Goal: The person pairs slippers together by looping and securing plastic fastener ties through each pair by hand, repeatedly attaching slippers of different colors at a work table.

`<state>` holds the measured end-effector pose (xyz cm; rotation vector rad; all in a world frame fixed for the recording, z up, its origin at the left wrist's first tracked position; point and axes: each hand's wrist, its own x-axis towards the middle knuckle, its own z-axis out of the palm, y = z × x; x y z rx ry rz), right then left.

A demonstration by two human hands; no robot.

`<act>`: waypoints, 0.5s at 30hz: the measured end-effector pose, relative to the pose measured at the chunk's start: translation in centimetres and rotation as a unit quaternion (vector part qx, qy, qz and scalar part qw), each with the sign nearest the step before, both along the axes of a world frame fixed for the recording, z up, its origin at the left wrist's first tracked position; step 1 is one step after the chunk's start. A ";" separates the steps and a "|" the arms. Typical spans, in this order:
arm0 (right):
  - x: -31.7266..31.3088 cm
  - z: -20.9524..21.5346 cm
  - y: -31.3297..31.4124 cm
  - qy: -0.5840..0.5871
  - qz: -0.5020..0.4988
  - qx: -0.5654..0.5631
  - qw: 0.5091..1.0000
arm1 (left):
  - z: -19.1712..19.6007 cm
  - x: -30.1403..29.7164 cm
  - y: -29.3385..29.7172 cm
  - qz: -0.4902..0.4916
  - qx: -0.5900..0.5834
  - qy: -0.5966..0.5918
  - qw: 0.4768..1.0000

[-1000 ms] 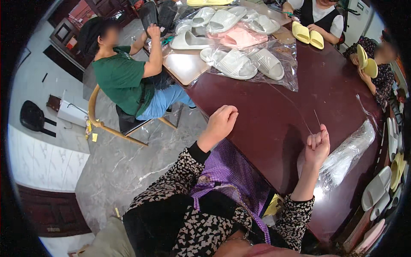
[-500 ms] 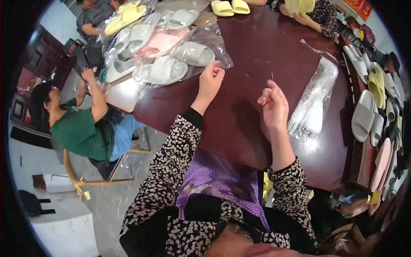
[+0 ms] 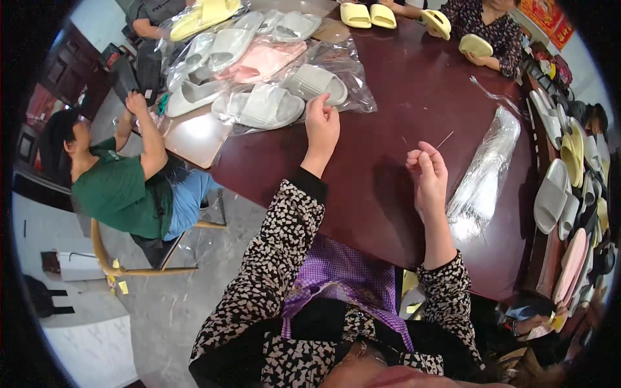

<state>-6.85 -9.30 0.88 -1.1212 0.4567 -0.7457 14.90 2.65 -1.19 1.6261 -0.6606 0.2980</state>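
My right hand (image 3: 429, 173) is raised over the dark red table, pinching a thin strand (image 3: 445, 140) whose ends stick out past the fingertips. My left hand (image 3: 321, 132) is closed with its fingers curled together, just in front of a grey slipper (image 3: 317, 84). Whatever its fingertips hold, if anything, is too small to make out. Beside my right hand lies a bundle of thin clear strands (image 3: 486, 171) in a clear wrapper. Left of my left hand, more grey slippers (image 3: 260, 105) and a pink pair (image 3: 268, 60) lie on clear plastic bags (image 3: 358, 90).
Yellow slippers (image 3: 356, 15) stand at the table's far edge. A rack of slippers (image 3: 552, 196) lines the right side. At the left sits a co-worker in a green shirt (image 3: 110, 194), handling a dark slipper. Another person across the table holds yellow slippers (image 3: 475, 46).
My view has shifted slightly. My right thumb and fingers have closed together on the strand, which now slants to the right. The person across has moved the yellow slippers apart, one in each hand.
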 end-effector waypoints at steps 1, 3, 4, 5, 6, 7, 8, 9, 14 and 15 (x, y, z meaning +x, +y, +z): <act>0.6 -0.1 0.1 0.029 -0.001 -0.029 0.999 | 0.4 0.0 0.6 0.005 -0.005 0.003 1.000; 2.1 -0.5 -0.4 0.086 -0.004 -0.089 0.992 | 1.3 -0.4 1.6 0.035 -0.035 -0.009 0.999; 3.2 -0.7 -0.5 0.086 -0.001 -0.093 0.992 | 1.6 -0.6 2.4 0.049 -0.048 -0.015 0.998; 4.6 -0.6 -0.9 0.121 0.018 -0.135 0.983 | 1.6 -0.5 3.3 0.051 -0.053 -0.014 0.997; 6.3 -0.5 -1.4 0.155 0.037 -0.176 0.972 | 1.6 -0.2 4.6 0.072 -0.044 -0.055 0.995; 8.4 -0.5 -1.6 0.175 0.040 -0.188 0.966 | 1.4 0.3 6.4 0.096 -0.033 -0.095 0.990; 10.3 -0.1 -2.3 0.196 0.037 -0.203 0.959 | 1.4 0.5 7.7 0.116 -0.025 -0.134 0.984; 11.9 0.1 -3.1 0.196 0.035 -0.209 0.957 | 1.6 0.5 8.6 0.115 -0.031 -0.133 0.984; 17.1 2.6 -3.2 0.154 0.096 -0.190 0.965 | 2.2 0.6 13.8 0.147 0.044 -0.247 0.957; 17.5 3.9 -2.6 0.134 0.106 -0.202 0.964 | 2.3 0.4 14.5 0.140 0.071 -0.268 0.950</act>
